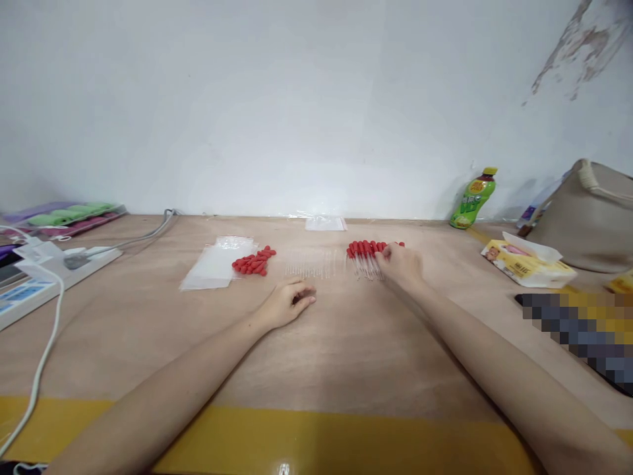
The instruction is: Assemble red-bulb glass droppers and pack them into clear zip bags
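My right hand (401,265) is pinched at a row of glass droppers (364,249) with red rubber bulbs, its fingertips on one of them. The dropper's far part is covered by my fingers. These droppers lie side by side, bulbs towards the wall and clear tips towards me. My left hand (289,303) rests on the table with nothing in it, fingers loosely curved and thumb apart. Just beyond it lies a row of clear glass tubes (310,262) without bulbs. To their left is a heap of loose red rubber bulbs (253,262).
Clear plastic bags (210,265) lie left of the bulbs, another bag (326,224) by the wall. A power strip (30,290) with cables is at left. On the right stand a green bottle (473,199), tissue pack (527,264) and beige bag (583,214).
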`<state>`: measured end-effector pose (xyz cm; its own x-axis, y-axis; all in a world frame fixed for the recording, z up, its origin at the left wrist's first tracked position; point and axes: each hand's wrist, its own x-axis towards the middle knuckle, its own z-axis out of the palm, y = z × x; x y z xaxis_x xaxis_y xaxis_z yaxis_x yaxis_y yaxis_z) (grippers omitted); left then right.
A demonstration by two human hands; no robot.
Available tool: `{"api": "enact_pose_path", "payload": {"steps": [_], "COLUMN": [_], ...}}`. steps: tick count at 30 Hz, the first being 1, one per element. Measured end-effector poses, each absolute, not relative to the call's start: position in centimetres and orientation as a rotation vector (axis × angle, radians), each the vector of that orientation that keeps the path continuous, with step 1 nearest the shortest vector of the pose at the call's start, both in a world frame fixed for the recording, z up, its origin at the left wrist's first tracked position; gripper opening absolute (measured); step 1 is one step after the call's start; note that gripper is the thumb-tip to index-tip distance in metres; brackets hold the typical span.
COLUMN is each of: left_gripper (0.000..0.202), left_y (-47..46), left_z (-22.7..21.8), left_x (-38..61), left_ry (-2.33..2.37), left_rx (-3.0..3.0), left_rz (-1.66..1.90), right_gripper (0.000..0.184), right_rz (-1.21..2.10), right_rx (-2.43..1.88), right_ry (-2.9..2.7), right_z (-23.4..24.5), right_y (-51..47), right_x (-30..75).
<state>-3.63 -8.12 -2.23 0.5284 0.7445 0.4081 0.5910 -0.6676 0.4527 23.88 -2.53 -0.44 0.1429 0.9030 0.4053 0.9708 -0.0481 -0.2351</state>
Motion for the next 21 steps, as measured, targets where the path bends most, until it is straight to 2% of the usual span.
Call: {"api": "enact_pose_path", "payload": {"steps": [4,9,16,21], "left_gripper": [0.017,0.017,0.016,0.014], "left_y": [-8.1,-8.0,-8.3,-7.8], "left_z": [-2.3,-2.4,-2.6,-1.7], "left_x": [-3.6,-3.7,-3.6,-3.9], "left_ry": [1.129,1.115,1.133,1.372], "left_rx": [2.517,2.517,2.53,2.583], "left_rz": [0.859,0.862,0.892,1.093], "right_gripper": [0.027,0.025,0.023,0.02], "right_rz": [-0.216,-0.277,-0.361,-0.355], "right_rx": [-1.804,-1.953,-1.743,-1.513], "right_ry": [-1.978,-1.97,-1.969,-2.068], "right_z": [-0.6,-1.3,-2.8,-3.2], "right_y": [-2.8,-1.4,-3.5,-7.7], "right_x": [19.2,16.3,17.4,19.4]}}
